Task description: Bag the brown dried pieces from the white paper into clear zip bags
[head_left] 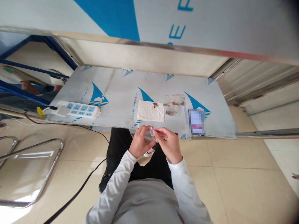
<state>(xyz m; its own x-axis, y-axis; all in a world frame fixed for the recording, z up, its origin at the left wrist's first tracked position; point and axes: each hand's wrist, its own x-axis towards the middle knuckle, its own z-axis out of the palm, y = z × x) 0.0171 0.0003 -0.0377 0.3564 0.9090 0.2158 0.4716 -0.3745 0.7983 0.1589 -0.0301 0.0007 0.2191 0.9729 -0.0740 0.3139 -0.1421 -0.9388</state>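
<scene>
Between my two hands, just off the front edge of the shelf, is a small clear plastic bag (150, 134). My left hand (141, 142) grips it from one side, fingers curled round it. On the other side my right hand (168, 142) pinches its edge between thumb and fingers. Beyond them a white tissue-like pad (150, 111) lies flat, with a small dark brown piece (155, 105) near its upper right corner. Right beside the pad is a clear bag (175, 107) with several dark brown pieces in or on it.
A phone (197, 122) lies near the front edge at right. At left stands a white power strip (76, 109) with a plug and a black cable (67, 124) trailing to the floor. An upper shelf (154, 21) overhangs. Metal-framed chairs (46, 168) stand at left. Another person's foot (28, 85) shows far left.
</scene>
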